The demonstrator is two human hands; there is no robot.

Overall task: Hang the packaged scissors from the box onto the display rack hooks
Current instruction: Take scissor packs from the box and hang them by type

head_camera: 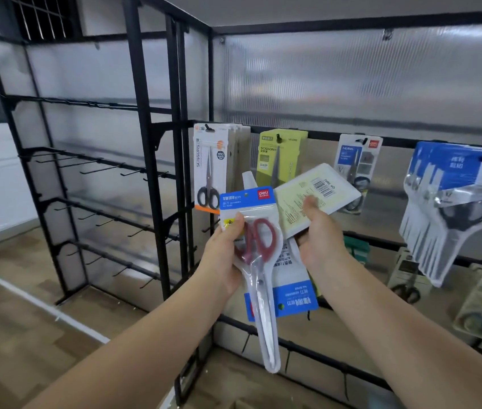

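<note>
The left hand [228, 246] grips a red-handled scissors pack [259, 261] by its upper edge, thumb on the front of the clear sleeve, blades pointing down and the blue header card on top. Behind it, also in that grip or pressed against it, a 2nd blue pack [290, 293] hangs upside down; which fingers hold it cannot be told. The right hand [319, 240] pinches a pale yellow pack [313, 199] turned back-side out, its barcode facing the camera, tilted up toward the right. The 2 hands are close together in front of the rack [157, 160], near its corner post. On the right-hand wall of the rack, packs already hang from hooks: an orange-trimmed pack [208, 169], a green pack [278, 157], a small blue-and-white pack [355, 160], and a thick bunch of blue-topped packs [446, 202] further right. More packs lie lower at the right edge. The left bay carries rows of bare hooks [107, 169]. A wood-look floor [12, 320] lies below.
</note>
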